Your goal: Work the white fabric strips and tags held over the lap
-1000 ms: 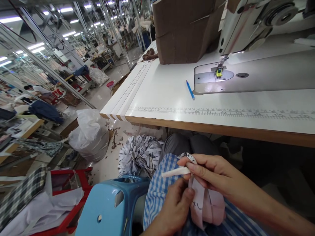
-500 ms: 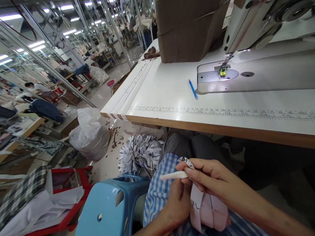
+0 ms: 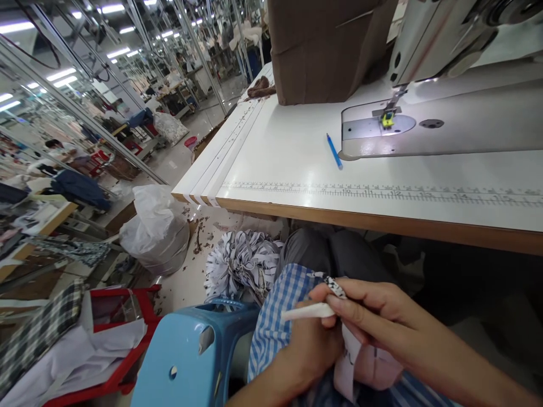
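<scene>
Both hands work low in my lap, below the front edge of the sewing table [image 3: 382, 223]. My right hand [image 3: 373, 316] pinches a white chalk stick [image 3: 307, 311] and a black-and-white patterned fabric strip [image 3: 335, 285]. Just under it, my left hand [image 3: 311, 353] is closed on a pale pink fabric piece [image 3: 369, 367] with dark handwriting on it. A blue-and-white checked cloth [image 3: 278, 311] lies across my lap beneath both hands.
A sewing machine [image 3: 441, 73], a blue pen [image 3: 334, 151] and a brown cardboard box [image 3: 322, 48] stand on the table. A light blue plastic stool [image 3: 190, 356], a striped fabric bundle [image 3: 240, 268], a white plastic bag [image 3: 155, 229] and a red crate [image 3: 123, 339] lie to the left. A person sits far left.
Both hands have sunk slightly lower in the lap while keeping their grips. The view has shifted a little, so the table and machine sit slightly higher and to the right.
</scene>
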A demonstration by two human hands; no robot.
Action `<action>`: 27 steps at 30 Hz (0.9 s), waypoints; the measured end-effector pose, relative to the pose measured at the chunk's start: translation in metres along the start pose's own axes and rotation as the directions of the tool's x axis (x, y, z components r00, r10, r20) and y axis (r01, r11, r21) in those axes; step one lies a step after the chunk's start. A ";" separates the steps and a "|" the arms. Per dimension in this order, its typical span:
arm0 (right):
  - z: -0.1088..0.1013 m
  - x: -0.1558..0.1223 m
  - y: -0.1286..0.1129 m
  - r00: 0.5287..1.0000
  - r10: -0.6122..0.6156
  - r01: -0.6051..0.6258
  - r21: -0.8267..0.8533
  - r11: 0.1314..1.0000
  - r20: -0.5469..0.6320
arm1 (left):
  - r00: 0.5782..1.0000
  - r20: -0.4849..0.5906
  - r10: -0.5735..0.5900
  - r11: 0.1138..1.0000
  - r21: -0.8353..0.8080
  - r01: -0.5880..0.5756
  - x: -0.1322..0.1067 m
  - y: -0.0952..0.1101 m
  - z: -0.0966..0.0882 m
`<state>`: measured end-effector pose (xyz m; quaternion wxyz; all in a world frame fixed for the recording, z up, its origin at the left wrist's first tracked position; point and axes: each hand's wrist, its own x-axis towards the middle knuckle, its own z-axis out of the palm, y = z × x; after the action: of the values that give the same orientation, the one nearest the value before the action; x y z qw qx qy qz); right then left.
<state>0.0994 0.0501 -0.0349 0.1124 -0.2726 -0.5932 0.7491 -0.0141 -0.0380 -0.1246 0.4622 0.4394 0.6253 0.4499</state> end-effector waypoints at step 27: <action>-0.035 0.000 0.000 0.615 -0.762 0.680 -0.625 0.382 0.203 | 0.882 0.438 0.173 0.962 0.118 -0.247 0.029 0.073 -0.056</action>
<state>0.1184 0.0795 -0.0404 0.3598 -0.0514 -0.8630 0.3509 -0.0642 -0.0038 -0.0498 0.4962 0.6294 0.4946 0.3362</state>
